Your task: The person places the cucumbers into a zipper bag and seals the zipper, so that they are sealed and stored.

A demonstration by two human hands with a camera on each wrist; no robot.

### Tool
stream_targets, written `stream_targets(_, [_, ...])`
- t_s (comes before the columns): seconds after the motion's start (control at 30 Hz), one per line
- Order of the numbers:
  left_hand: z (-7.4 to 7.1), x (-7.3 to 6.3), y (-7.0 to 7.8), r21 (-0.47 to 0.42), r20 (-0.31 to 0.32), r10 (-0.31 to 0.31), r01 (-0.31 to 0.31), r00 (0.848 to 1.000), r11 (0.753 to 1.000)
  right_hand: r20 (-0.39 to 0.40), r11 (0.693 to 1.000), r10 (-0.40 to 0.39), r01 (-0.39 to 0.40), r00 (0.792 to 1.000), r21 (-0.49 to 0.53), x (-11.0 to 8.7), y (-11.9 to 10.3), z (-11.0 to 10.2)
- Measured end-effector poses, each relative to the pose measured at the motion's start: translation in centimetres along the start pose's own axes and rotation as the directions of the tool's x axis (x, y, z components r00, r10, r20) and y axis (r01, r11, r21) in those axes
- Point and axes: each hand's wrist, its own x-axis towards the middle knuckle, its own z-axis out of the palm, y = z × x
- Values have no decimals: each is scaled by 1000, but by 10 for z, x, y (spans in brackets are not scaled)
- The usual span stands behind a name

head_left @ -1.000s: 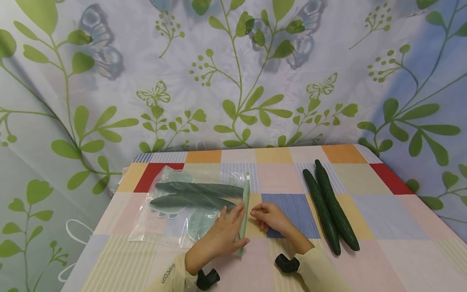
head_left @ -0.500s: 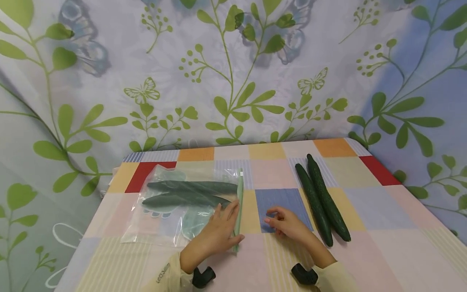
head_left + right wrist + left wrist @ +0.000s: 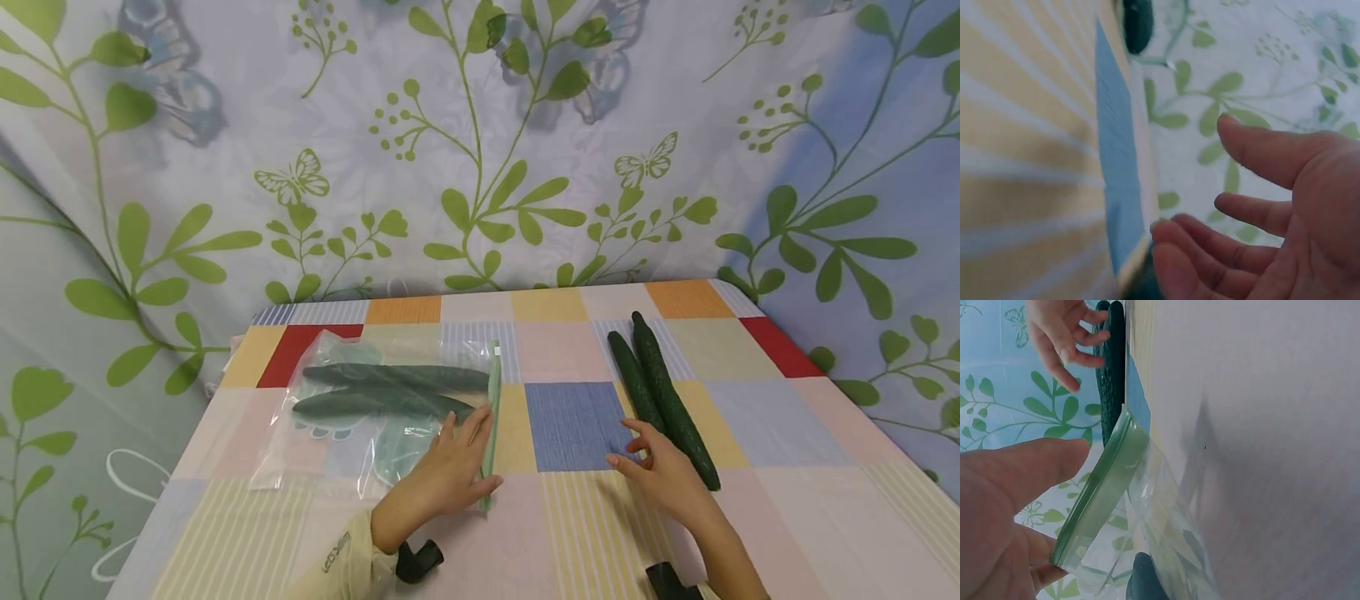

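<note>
My left hand (image 3: 442, 475) lies over the mouth end of a clear zip bag (image 3: 330, 467), fingers straight and thumb spread near its green zip strip (image 3: 492, 383). In the left wrist view the green strip (image 3: 1094, 484) stands slightly raised beside the thumb. Inside the bag lie two cucumbers (image 3: 397, 379), one above the other in the head view. My right hand (image 3: 667, 479) hangs just left of two loose cucumbers (image 3: 678, 408), overlapping the nearer one's lower end. Its fingers are loosely bent with nothing between them, as the right wrist view also shows of the hand (image 3: 1260, 212).
A patchwork-patterned cloth (image 3: 795, 425) covers the table. Behind the table hangs a fabric backdrop (image 3: 525, 150) printed with leaves and butterflies. Black wrist mounts (image 3: 418, 562) sit at both cuffs.
My right hand has moved away from the bag's zip strip, rightward to the loose cucumbers, its fingers spreading. The left hand stays on the bag. The head view has shifted slightly.
</note>
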Motion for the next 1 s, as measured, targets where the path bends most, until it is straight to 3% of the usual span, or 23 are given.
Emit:
stream_targets(0.17, [0, -1, -1, -10, 4, -14, 14, 1000, 1000, -72, 988, 53, -63, 996, -138, -12, 6, -10])
stream_targets(0.37, [1, -3, -2, -14, 10, -25, 25, 1000, 1000, -159, 935, 101, -148, 982, -322, -18, 13, -8])
stream_targets(0.5, [-1, -4, -1, -3, 3, -23, 23, 1000, 1000, -115, 919, 133, -166, 984, -357, -13, 16, -6])
stream_targets(0.67, [-3, -5, -2, -2, -7, -23, 23, 1000, 1000, -77, 921, 126, -145, 989, -362, -7, 19, -5])
stream_targets(1.0, [-3, 1, 0, 20, 17, -22, 22, 1000, 1000, 27, 916, 190, -167, 981, -366, 5, 37, -5])
